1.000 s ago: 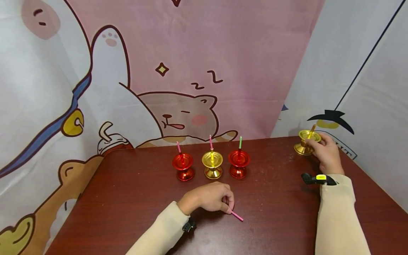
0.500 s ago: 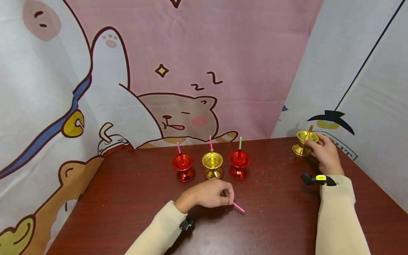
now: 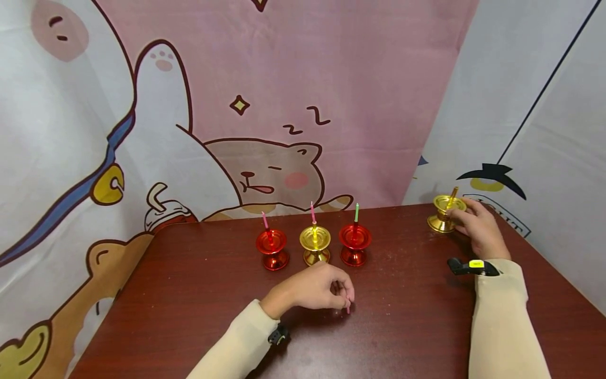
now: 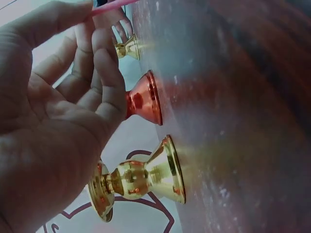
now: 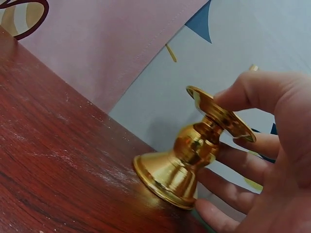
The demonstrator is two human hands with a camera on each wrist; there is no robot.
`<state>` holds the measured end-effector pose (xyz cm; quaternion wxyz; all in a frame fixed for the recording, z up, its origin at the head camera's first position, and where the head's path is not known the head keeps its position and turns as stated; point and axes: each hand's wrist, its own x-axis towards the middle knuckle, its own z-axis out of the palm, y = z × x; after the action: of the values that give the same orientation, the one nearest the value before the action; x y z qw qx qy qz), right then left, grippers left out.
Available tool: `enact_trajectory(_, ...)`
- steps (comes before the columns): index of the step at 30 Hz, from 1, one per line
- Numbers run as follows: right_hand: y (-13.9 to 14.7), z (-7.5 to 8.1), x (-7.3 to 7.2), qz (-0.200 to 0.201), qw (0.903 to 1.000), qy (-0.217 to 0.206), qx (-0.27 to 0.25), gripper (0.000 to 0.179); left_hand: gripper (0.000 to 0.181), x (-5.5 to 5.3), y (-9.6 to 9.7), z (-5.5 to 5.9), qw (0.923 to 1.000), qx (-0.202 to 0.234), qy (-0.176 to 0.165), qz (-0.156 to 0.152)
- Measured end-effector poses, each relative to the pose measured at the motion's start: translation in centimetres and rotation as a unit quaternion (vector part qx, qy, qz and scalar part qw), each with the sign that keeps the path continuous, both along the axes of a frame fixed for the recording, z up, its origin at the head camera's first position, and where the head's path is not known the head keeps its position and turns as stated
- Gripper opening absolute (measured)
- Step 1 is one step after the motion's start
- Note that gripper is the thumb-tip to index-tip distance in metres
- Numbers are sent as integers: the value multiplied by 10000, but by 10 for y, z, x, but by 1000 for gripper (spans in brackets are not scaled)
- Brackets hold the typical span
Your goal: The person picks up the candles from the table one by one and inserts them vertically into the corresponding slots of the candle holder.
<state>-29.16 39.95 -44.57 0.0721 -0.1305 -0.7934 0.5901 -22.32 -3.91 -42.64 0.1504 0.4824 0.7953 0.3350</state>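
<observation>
My left hand point(image 3: 314, 287) pinches a thin pink candle point(image 3: 348, 309) between thumb and fingertips, low over the table; in the left wrist view the candle point(image 4: 114, 6) sticks out past the thumb. At the far right, my right hand point(image 3: 480, 229) holds a gold candle holder point(image 3: 441, 223) by its dish, thumb on the upper side and fingers beneath. A gold tube point(image 3: 453, 193) rises from that dish. The right wrist view shows the holder point(image 5: 194, 145) with its base at the tabletop.
Across the middle stand a red holder point(image 3: 274, 259) with a pink candle, a gold holder point(image 3: 316, 256) with a pink candle and a red holder point(image 3: 354, 256) with a green candle. The brown table point(image 3: 189, 295) ends at a printed cloth point(image 3: 379, 105).
My right hand has brought the gold holder a little to the left. The left hand has shifted slightly away from me, and its pink candle now points down instead of slanting right.
</observation>
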Motion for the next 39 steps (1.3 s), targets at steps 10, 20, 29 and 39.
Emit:
enact_trajectory(10, -1, -1, -3, 935, 9954, -49, 184, 80, 9, 0, 4, -6, 9983, -167, 356, -434)
enact_trajectory(20, -5, -4, -3, 1965, 9803, 186, 26, 67, 7, -1, 3, -9, 9954, -284, 791, -457)
enact_trajectory(29, -9, -1, 1, 2345, 9717, 112, -279, 56, 6, 0, 6, -7, 9937, -483, 1008, -102)
enact_trajectory(39, -14, 1, -1, 2733, 9612, 70, -356, 57, 10, 1, 8, 0, 9908, 175, 1311, 301)
